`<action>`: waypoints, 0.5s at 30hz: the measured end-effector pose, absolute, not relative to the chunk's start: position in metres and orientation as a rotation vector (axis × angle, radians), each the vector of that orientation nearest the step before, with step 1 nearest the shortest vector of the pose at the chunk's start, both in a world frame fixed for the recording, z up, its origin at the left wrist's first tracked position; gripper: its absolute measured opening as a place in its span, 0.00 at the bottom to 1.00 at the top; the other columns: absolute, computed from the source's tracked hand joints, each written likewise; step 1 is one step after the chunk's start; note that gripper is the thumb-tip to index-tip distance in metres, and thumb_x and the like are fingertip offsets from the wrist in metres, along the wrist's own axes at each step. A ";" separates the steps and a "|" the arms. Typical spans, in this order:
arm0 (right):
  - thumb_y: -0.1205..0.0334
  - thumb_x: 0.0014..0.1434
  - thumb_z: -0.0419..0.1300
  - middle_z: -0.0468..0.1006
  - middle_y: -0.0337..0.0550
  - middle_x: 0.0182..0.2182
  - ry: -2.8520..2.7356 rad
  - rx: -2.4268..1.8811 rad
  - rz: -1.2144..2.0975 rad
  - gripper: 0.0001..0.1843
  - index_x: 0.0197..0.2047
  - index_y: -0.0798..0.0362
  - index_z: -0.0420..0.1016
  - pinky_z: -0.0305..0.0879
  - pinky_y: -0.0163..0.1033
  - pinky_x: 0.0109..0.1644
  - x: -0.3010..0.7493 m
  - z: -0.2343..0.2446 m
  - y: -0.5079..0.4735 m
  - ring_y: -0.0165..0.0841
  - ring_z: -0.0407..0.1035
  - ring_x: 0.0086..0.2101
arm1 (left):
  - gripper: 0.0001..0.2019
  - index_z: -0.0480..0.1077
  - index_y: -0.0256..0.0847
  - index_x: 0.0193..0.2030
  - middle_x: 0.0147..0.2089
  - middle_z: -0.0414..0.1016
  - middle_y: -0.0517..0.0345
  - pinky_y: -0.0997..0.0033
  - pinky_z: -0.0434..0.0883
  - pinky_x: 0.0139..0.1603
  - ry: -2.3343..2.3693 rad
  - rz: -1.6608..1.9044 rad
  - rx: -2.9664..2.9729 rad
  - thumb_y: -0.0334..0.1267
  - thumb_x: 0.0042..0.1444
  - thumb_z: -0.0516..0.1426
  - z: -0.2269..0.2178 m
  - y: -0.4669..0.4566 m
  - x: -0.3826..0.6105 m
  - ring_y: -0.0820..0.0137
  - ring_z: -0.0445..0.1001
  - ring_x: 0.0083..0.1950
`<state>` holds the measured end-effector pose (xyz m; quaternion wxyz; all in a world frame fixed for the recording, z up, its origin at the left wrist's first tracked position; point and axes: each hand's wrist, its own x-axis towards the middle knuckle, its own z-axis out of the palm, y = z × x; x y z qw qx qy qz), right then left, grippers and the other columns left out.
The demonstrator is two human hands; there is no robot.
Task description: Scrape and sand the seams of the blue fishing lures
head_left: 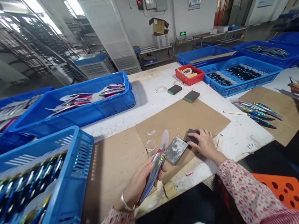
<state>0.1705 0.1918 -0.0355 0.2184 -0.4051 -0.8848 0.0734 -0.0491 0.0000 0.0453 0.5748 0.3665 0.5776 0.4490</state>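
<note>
The fishing lure (154, 173) is clasped in the left hand (141, 176), its translucent end pointed away. A dark sanding block (190, 137) is touched by the right hand's (205, 143) fingers; whether it is gripped cannot be told. Beside it, a powder-dusted block (176, 151) is laid on cardboard (181, 116). Farther left, lures are held in a blue basket (80, 176).

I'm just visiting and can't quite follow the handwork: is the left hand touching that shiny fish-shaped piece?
Touching: the head view shows the left hand wrapped around the fish-shaped piece, with fingertips showing past its far edge.
</note>
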 end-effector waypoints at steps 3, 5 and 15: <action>0.43 0.63 0.56 0.69 0.48 0.51 -2.462 -1.121 0.215 0.18 0.52 0.40 0.75 0.55 0.47 0.48 0.172 -0.032 0.190 0.44 0.61 0.49 | 0.21 0.72 0.39 0.43 0.27 0.71 0.58 0.74 0.66 0.26 1.391 1.005 0.883 0.55 0.60 0.49 0.044 -0.002 -0.048 0.74 0.67 0.26; 0.43 0.63 0.56 0.69 0.48 0.51 -2.466 -1.126 0.211 0.19 0.52 0.41 0.74 0.54 0.47 0.48 0.172 -0.031 0.189 0.44 0.61 0.49 | 0.22 0.72 0.39 0.45 0.29 0.73 0.58 0.74 0.67 0.27 1.392 0.978 0.924 0.55 0.61 0.48 0.044 -0.002 -0.047 0.73 0.68 0.26; 0.43 0.64 0.55 0.69 0.48 0.52 -2.484 -1.137 0.228 0.20 0.53 0.42 0.75 0.55 0.48 0.50 0.174 -0.030 0.188 0.45 0.61 0.50 | 0.26 0.71 0.37 0.49 0.24 0.69 0.61 0.75 0.62 0.22 1.381 0.892 0.866 0.56 0.61 0.47 0.041 -0.005 -0.040 0.76 0.62 0.22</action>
